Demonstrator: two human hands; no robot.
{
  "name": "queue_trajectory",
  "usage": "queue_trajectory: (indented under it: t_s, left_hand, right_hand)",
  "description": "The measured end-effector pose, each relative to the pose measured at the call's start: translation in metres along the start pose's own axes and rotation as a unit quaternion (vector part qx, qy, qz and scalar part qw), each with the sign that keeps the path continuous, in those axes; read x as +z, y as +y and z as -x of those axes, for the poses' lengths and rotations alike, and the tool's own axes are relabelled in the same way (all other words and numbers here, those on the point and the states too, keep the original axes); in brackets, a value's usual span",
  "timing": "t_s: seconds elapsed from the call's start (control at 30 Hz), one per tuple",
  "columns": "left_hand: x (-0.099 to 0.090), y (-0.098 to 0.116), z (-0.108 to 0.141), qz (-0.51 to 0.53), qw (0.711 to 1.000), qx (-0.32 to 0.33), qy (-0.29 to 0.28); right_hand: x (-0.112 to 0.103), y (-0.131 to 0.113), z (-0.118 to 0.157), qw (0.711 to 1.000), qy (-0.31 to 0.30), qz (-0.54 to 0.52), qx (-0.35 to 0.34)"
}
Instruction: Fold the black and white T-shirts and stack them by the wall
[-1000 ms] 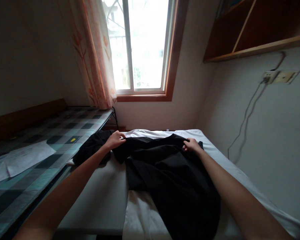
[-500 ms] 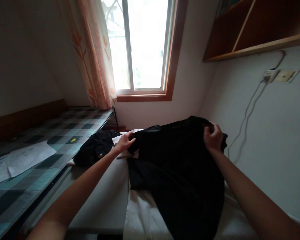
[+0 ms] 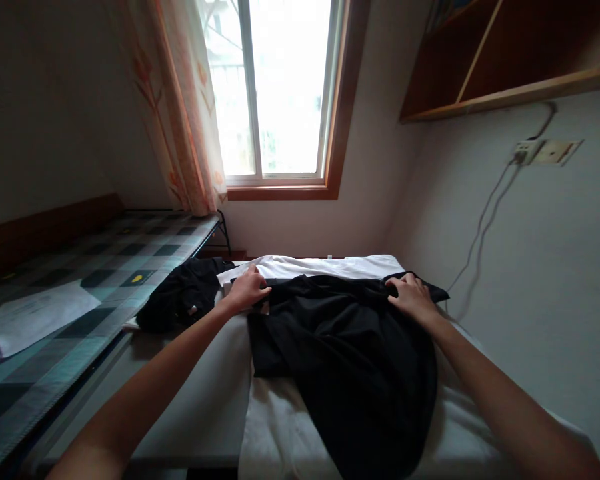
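A black garment (image 3: 350,353), perhaps a shirt, lies spread and wrinkled over white cloth (image 3: 280,420) on the table. My left hand (image 3: 249,290) is closed on its far left edge. With fingers curled, my right hand (image 3: 411,297) grips the far right edge, where a black flap sticks out beyond the hand. Behind the garment a strip of white cloth shows along the far side. Just left of my left hand sits a bunched black cloth (image 3: 183,293).
A bed with a checked mat (image 3: 130,277) runs along the left, bearing white papers (image 3: 43,317). The grey-white tabletop (image 3: 195,393) shows beside it. A cable (image 3: 485,220) hangs from a socket (image 3: 527,152) on the right wall, below a wooden shelf (image 3: 510,90).
My right hand has come down with the far right edge of the black garment, which now lies flatter. The white cloth behind has come into sight. My left hand stays at its edge.
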State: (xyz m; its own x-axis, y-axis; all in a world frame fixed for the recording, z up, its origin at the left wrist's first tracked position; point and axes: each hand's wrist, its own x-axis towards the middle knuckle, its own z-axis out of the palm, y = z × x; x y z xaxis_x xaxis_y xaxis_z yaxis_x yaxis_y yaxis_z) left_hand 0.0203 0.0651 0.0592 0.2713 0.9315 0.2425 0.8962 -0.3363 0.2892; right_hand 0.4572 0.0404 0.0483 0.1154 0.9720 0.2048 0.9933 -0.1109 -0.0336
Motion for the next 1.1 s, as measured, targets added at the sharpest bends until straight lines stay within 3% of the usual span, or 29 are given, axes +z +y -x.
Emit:
queue_trajectory:
  t_s: [0.1,0.2,0.33,0.43,0.53,0.6,0.67,0.77,0.87,1.1]
  left_hand:
    - [0.006,0.017,-0.011,0.047,0.998,-0.005,-0.048]
    - [0.016,0.029,-0.020,0.126,0.985,-0.045,-0.107]
    - [0.026,0.035,-0.027,0.178,0.974,-0.086,-0.110]
    - [0.028,0.035,-0.028,0.184,0.975,-0.085,-0.091]
    - [0.027,0.035,-0.028,0.168,0.985,-0.023,-0.017]
    - [0.026,0.033,-0.025,0.149,0.989,0.024,0.012]
    - [0.024,0.028,-0.021,0.129,0.991,0.043,0.007]
    - [0.022,0.017,-0.014,0.111,0.993,0.048,-0.004]
    - [0.021,0.006,-0.009,0.117,0.992,0.054,-0.007]
    - [0.022,-0.010,-0.003,0.113,0.992,0.054,0.009]
  right_hand:
    - [-0.003,-0.006,-0.001,0.997,-0.054,-0.034,-0.048]
    - [-0.003,-0.009,-0.003,0.991,-0.115,-0.061,-0.041]
    - [-0.005,-0.007,-0.002,0.992,-0.108,-0.064,-0.012]
    - [-0.008,-0.003,-0.001,0.994,-0.066,-0.086,0.023]
    - [-0.007,0.002,0.000,0.991,0.022,-0.120,0.047]
    - [-0.005,0.006,0.000,0.984,0.089,-0.148,0.030]
    - [-0.003,0.011,0.000,0.975,0.113,-0.189,-0.023]
    - [-0.002,0.020,0.001,0.963,0.038,-0.249,-0.099]
    - [-0.005,0.028,0.005,0.953,-0.052,-0.268,-0.130]
    - [-0.019,0.043,0.014,0.947,-0.134,-0.237,-0.171]
